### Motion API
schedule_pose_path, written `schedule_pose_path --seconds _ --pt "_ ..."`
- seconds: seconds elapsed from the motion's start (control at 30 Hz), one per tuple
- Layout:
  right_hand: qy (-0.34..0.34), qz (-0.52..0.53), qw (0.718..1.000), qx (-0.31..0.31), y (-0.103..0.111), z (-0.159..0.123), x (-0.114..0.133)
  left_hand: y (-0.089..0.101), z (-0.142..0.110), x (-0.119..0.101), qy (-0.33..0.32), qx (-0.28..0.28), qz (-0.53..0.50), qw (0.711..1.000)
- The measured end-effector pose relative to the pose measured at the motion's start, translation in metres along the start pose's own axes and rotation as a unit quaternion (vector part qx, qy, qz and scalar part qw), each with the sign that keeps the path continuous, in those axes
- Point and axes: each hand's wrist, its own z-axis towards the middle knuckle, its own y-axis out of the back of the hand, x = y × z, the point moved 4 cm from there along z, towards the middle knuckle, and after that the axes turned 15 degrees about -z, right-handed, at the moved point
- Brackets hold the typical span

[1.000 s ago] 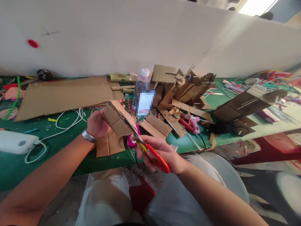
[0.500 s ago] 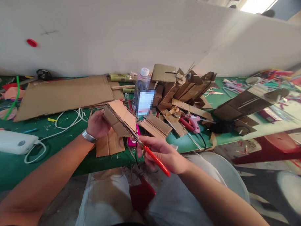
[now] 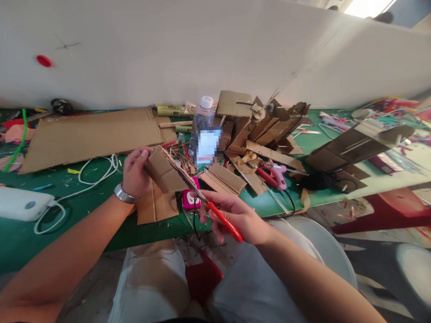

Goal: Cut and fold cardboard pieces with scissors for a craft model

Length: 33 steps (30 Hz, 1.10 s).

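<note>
My left hand (image 3: 136, 171) grips the left end of a folded piece of cardboard (image 3: 164, 171), held up above the table's front edge. My right hand (image 3: 238, 217) is closed on the red handles of a pair of scissors (image 3: 224, 221). Their blades lie along the cardboard's upper right edge; how far they are apart I cannot make out. Beneath the held piece, another flat cardboard piece (image 3: 156, 206) lies on the table, with a pink object (image 3: 191, 199) bearing a white pattern beside it.
On the green table (image 3: 96, 184) lie a large cardboard sheet (image 3: 90, 133), a pink glue gun (image 3: 277, 176), and a white device with a cable (image 3: 22, 202). A bottle (image 3: 203, 117) stands behind a lit screen (image 3: 208, 146). Cardboard constructions (image 3: 356, 145) are at the right.
The held cardboard has tilted, so its inner face no longer shows and more of the pink object appears. My left hand has shifted slightly left; the scissors have risen a little.
</note>
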Motion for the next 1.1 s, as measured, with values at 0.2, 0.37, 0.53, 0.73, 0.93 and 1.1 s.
schedule_pose_path --seconds 0.2,0.37,0.53,0.73,0.93,1.1 --pt "-0.002 0.038 0.999 0.02 0.001 0.0 -0.003 0.006 -0.004 -0.023 -0.125 0.068 0.167 0.976" --pt "-0.016 0.043 0.999 0.023 -0.002 0.0 0.001 -0.002 -0.008 -0.022 -0.135 0.097 0.208 0.964" --pt "-0.013 0.058 0.998 0.028 -0.002 0.001 0.002 -0.015 -0.007 -0.024 -0.131 0.145 0.165 0.967" --pt "-0.01 0.055 0.998 0.041 -0.003 -0.001 0.004 -0.02 -0.001 -0.024 -0.024 0.212 0.127 0.969" --pt "-0.012 0.074 0.996 0.053 -0.003 -0.003 0.007 -0.018 0.002 -0.022 -0.045 0.226 0.13 0.964" --pt "-0.021 0.084 0.994 0.062 -0.003 -0.003 0.005 -0.017 0.001 -0.017 -0.044 0.21 0.121 0.969"
